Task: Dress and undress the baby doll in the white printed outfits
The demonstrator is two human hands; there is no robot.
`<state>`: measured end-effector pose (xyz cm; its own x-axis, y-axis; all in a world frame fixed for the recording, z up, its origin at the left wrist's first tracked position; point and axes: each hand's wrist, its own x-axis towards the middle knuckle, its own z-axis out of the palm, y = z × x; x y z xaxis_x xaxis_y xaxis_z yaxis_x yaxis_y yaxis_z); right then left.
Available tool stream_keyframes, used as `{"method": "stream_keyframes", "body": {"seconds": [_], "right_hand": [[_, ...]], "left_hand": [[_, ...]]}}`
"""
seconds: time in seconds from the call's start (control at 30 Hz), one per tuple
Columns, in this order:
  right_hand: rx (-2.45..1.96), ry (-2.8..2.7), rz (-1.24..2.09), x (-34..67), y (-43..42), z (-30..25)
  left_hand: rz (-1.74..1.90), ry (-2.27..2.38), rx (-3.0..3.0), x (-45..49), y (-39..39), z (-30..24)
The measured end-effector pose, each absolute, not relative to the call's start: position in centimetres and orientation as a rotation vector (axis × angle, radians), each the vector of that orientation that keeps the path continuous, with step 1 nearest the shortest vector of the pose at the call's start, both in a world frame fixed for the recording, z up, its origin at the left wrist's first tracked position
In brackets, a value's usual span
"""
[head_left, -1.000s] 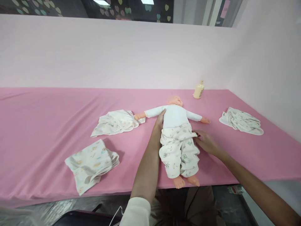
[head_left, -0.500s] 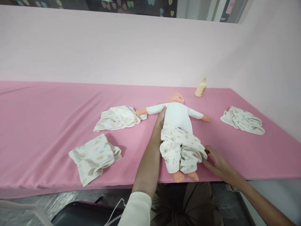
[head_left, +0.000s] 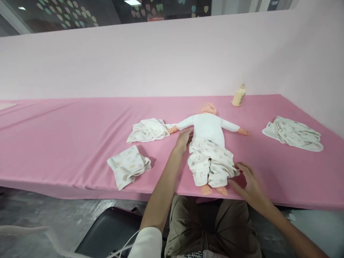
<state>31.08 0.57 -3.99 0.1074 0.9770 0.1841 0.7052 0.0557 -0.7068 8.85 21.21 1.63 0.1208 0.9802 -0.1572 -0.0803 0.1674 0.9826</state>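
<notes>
A baby doll [head_left: 208, 127] lies on its back on the pink table [head_left: 67, 136], arms spread, in a white top and printed trousers [head_left: 211, 163]. My left hand [head_left: 183, 139] rests open beside the doll's waist, fingers against its side. Near the doll's lower legs, my right hand [head_left: 248, 179] has its fingers apart, touching the edge of the trouser leg. The doll's bare feet reach the table's front edge.
Two folded printed cloths lie left of the doll, one [head_left: 149, 129] by its hand and one [head_left: 129, 165] nearer the front edge. Another crumpled cloth [head_left: 294, 133] lies at the right. A cream bottle [head_left: 238, 96] stands by the back wall. A dark chair [head_left: 113, 233] sits below.
My right hand has slid from the doll's hip down to the trouser leg near the feet. My left hand has shifted slightly off the torso. The view has pulled back and swung left.
</notes>
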Motion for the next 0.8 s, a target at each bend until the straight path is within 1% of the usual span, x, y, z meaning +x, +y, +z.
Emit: {"method": "stream_keyframes", "body": {"seconds": [0.07,0.2,0.37,0.43,0.53,0.63,0.7,0.8], "right_hand": [[-1.699,-1.613,0.537,31.1,1.0,-4.1],[-1.649,-1.53,0.659,31.4,2.2,-3.8],[-1.542,-1.504,0.99,32.1,4.2,-1.9],[-1.539,-1.496,1.071,32.3,5.0,-1.3],[-1.555,-1.529,1.057,32.1,5.7,-0.8],[-1.466,-1.566,1.09,31.6,5.8,-0.7],[-1.431,-1.56,1.135,31.4,5.6,-0.5],[-1.496,-1.539,1.163,31.1,5.2,0.1]], "left_hand": [[1.053,1.168,1.081,8.0,20.5,1.1],[0.978,1.168,1.381,7.0,18.5,1.0],[0.887,1.168,1.523,6.6,16.7,1.4],[0.859,1.177,1.578,6.3,15.9,1.6],[0.816,1.172,1.719,5.7,13.9,1.8],[0.796,1.097,1.88,4.8,10.8,1.5],[0.769,1.105,1.951,4.2,8.5,0.7],[0.699,1.217,2.096,3.7,5.7,-1.2]]}}
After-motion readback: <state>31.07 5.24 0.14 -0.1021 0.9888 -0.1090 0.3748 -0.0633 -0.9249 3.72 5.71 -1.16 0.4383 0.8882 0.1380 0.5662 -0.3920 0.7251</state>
